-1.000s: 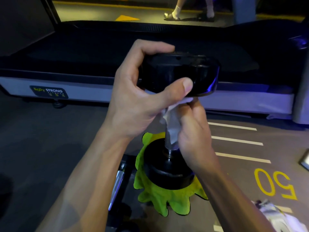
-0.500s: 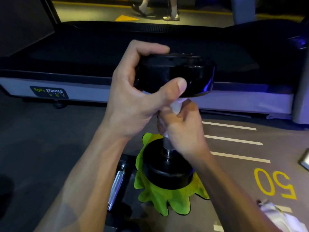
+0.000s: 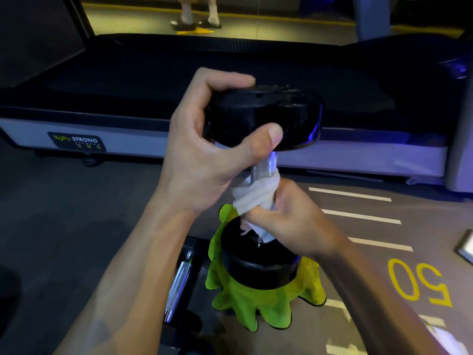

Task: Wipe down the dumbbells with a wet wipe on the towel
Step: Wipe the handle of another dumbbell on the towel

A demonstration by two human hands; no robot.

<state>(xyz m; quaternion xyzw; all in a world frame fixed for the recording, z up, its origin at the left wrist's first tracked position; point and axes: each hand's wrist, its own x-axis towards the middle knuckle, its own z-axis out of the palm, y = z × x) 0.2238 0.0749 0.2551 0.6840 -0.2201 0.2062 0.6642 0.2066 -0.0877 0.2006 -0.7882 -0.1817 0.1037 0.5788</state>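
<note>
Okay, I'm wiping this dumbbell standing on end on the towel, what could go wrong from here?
The black dumbbell stands on end on the bunched green towel, steadied only by the left hand on its top; it might tip. A second dumbbell's chrome handle lies close alongside. The right hand squeezes the white wet wipe, which could snag on the ridged handle.

left hand (image 3: 204,160) curled high with thumb forward and fingers clamped, right hand (image 3: 294,221) fisted just below it, both forearms raised.

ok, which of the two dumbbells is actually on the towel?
The upright black dumbbell, standing on end on the lime-green towel, gripped by both hands. The other dumbbell lies on the floor left of it, only its chrome handle clearly visible.
</note>
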